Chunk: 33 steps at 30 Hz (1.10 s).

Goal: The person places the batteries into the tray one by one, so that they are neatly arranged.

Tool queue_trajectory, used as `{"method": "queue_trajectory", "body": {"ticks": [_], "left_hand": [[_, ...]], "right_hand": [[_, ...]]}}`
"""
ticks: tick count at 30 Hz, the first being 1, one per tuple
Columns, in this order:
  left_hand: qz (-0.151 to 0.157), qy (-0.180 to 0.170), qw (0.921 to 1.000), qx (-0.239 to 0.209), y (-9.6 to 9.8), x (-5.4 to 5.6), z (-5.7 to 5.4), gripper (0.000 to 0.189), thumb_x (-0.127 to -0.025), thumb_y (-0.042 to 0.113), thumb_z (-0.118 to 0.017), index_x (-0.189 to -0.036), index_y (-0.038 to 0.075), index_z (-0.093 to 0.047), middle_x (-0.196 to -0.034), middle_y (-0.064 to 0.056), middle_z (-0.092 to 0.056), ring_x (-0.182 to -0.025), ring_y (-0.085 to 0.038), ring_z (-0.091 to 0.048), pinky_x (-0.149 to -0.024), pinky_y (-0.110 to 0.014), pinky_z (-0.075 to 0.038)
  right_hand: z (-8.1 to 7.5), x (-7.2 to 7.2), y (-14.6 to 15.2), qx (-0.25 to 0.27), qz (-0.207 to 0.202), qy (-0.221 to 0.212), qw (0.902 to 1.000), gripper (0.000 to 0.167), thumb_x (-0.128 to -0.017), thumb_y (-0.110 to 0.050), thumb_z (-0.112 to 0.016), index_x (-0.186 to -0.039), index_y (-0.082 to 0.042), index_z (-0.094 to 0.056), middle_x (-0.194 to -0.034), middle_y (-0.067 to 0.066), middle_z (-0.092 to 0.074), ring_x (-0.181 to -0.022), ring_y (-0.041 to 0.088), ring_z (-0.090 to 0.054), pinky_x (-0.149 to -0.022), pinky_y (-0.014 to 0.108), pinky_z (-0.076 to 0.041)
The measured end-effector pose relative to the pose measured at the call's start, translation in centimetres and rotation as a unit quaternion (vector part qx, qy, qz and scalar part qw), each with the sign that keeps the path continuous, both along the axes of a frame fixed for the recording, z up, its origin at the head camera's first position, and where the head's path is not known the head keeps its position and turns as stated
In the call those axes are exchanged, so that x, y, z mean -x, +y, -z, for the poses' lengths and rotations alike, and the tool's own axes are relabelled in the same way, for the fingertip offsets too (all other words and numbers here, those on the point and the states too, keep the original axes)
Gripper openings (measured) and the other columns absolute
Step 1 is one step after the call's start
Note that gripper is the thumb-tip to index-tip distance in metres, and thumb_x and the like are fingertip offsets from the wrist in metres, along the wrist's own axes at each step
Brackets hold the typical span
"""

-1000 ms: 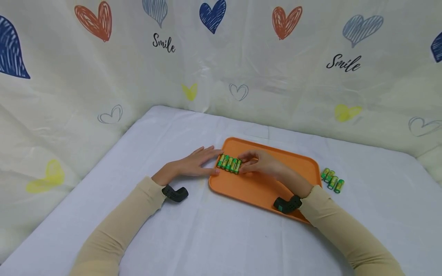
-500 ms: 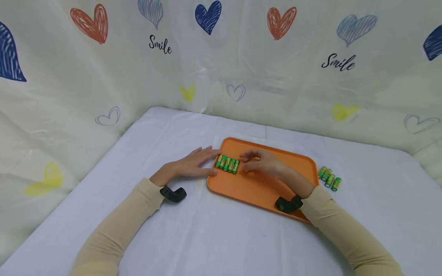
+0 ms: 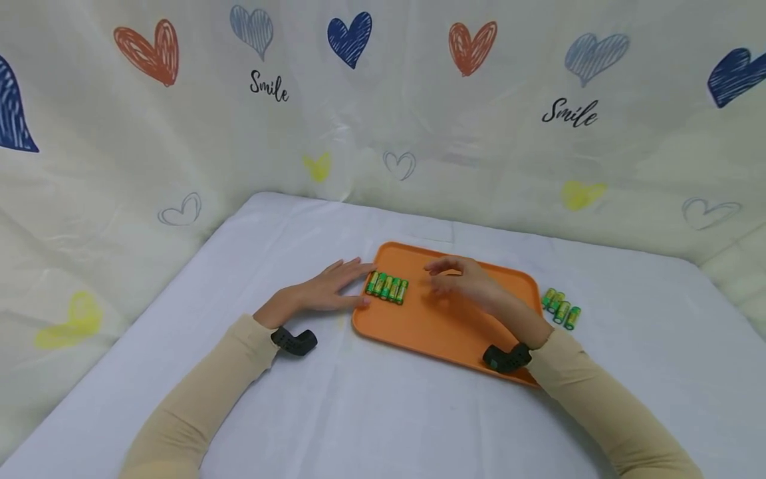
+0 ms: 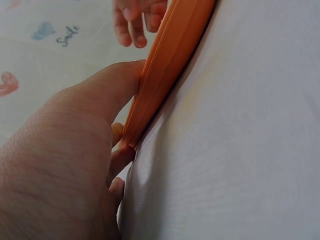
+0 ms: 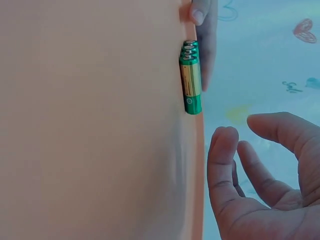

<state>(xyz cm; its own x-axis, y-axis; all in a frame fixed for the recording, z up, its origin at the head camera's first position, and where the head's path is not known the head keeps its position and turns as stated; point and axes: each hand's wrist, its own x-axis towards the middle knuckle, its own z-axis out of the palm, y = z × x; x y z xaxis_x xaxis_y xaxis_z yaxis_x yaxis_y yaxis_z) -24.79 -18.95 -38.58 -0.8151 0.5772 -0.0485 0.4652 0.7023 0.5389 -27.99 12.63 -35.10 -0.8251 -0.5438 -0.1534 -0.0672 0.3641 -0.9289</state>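
Note:
Several green-and-gold batteries [image 3: 387, 287] lie side by side in a row at the left end of an orange tray [image 3: 431, 332]. My left hand [image 3: 326, 287] reaches to the tray's left edge with fingers spread, its thumb against the rim [image 4: 159, 70] in the left wrist view. Over the middle of the tray, my right hand [image 3: 463, 281] is held above the surface, fingers loosely bent and holding nothing. The right wrist view shows a gap between thumb and forefinger, apart from the batteries [image 5: 191, 80].
More of the same batteries [image 3: 561, 310] lie on the white tablecloth [image 3: 395, 412] just past the tray's right edge. Behind the table hangs a pale curtain [image 3: 509, 153] printed with hearts. Each wrist wears a black camera band.
My right hand has drawn away to the right from the battery row, its fingertips leaving the rightmost battery. The row and my left hand stay put; the head view has shifted slightly.

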Motion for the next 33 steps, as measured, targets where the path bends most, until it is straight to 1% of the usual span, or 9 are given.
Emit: {"method": "queue_trajectory", "body": {"ticks": [5, 11, 17, 20, 28, 33], "left_hand": [[0.000, 0.001, 1.0000, -0.002, 0.0, 0.1, 0.2, 0.078, -0.094, 0.054, -0.056, -0.156, 0.023, -0.023, -0.162, 0.002, -0.022, -0.151, -0.018, -0.004, -0.121, -0.043, 0.003], [-0.002, -0.002, 1.0000, -0.001, -0.1, 0.0, 0.2, 0.078, -0.093, 0.055, -0.056, -0.157, 0.023, -0.022, -0.162, 0.001, -0.021, -0.151, -0.018, -0.003, -0.121, -0.043, 0.003], [-0.003, 0.001, 1.0000, 0.000, 0.1, 0.0, 0.2, 0.079, -0.093, 0.055, -0.056, -0.157, 0.023, -0.022, -0.162, 0.001, -0.022, -0.151, -0.019, -0.003, -0.121, -0.043, 0.003], [-0.002, -0.001, 1.0000, -0.006, 0.1, 0.0, 0.2, 0.079, -0.093, 0.054, -0.057, -0.157, 0.023, -0.023, -0.162, 0.001, -0.022, -0.151, -0.019, -0.004, -0.121, -0.044, 0.004], [0.003, -0.006, 1.0000, -0.006, 0.2, 0.0, 0.2, 0.079, -0.093, 0.055, -0.057, -0.157, 0.023, -0.022, -0.162, 0.000, -0.020, -0.151, -0.019, -0.003, -0.121, -0.044, 0.004], [-0.009, -0.008, 0.9999, 0.002, 0.1, 0.0, 0.2, 0.080, -0.092, 0.058, -0.056, -0.157, 0.025, -0.021, -0.162, 0.002, -0.020, -0.151, -0.017, -0.003, -0.121, -0.041, 0.004]], "right_hand": [[-0.3, -0.1, 0.9, -0.012, 0.010, 0.006, 0.9999, 0.043, -0.097, -0.015, -0.061, -0.133, 0.005, -0.051, -0.134, 0.023, -0.049, -0.089, 0.021, -0.064, -0.081, 0.029, -0.055], [-0.6, -0.4, 2.1, 0.001, 0.001, 0.001, 1.0000, 0.045, -0.096, -0.018, -0.064, -0.132, 0.007, -0.051, -0.132, 0.023, -0.051, -0.089, 0.022, -0.065, -0.081, 0.030, -0.055], [-0.8, -1.0, 3.8, 0.021, 0.001, 0.006, 0.9998, 0.043, -0.096, -0.011, -0.061, -0.132, 0.010, -0.049, -0.127, 0.025, -0.053, -0.088, 0.021, -0.065, -0.080, 0.031, -0.056], [-0.7, -1.1, 4.7, 0.016, 0.014, 0.007, 0.9997, 0.043, -0.096, -0.011, -0.061, -0.132, 0.009, -0.050, -0.125, 0.024, -0.054, -0.088, 0.020, -0.065, -0.079, 0.030, -0.056], [-0.9, -1.8, 6.8, -0.001, 0.041, 0.009, 0.9991, 0.047, -0.096, -0.021, -0.064, -0.133, 0.006, -0.052, -0.129, 0.023, -0.054, -0.087, 0.021, -0.062, -0.080, 0.029, -0.055], [-1.4, -2.0, 7.6, 0.001, 0.046, 0.017, 0.9988, 0.050, -0.095, -0.025, -0.065, -0.132, 0.006, -0.052, -0.126, 0.022, -0.055, -0.089, 0.024, -0.060, -0.084, 0.032, -0.055]]}}
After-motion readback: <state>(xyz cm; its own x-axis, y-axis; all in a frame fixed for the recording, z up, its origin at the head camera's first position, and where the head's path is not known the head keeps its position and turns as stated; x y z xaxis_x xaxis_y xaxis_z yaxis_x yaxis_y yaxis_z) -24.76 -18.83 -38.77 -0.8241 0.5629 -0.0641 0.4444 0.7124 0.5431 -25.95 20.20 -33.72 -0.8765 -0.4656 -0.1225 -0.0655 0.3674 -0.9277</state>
